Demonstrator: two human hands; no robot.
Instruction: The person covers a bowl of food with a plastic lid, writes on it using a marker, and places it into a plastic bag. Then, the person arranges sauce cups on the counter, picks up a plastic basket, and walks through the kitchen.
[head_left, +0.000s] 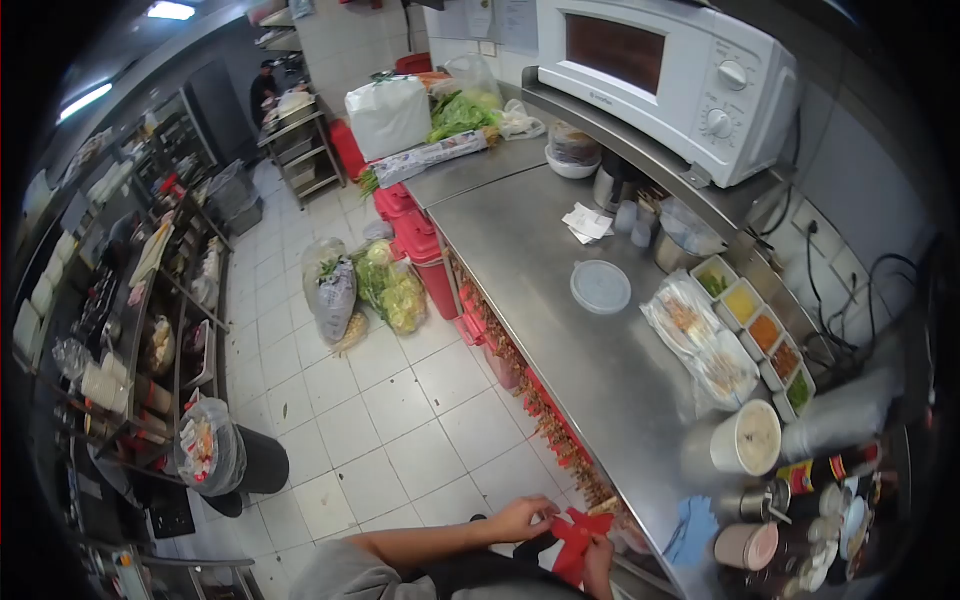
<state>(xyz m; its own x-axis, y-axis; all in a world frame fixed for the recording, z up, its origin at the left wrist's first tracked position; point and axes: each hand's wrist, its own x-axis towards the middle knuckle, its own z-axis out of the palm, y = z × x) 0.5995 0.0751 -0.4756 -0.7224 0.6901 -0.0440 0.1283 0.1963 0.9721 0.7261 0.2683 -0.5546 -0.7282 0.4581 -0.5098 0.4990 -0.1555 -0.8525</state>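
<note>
At the bottom of the head view, beside the counter's front edge, my left hand pinches a corner of a red piece of cloth or thin plastic. To its right, my right hand has its fingers closed on the same red piece, which hangs between the two hands. A crumpled blue cloth lies on the steel counter just to the right. Farther along the counter are a white tub and plastic-wrapped food.
A white microwave stands on a shelf above the counter. Condiment containers and a round lid are on the counter. Vegetable bags lie on the floor. A lined bin stands left; a person is far back.
</note>
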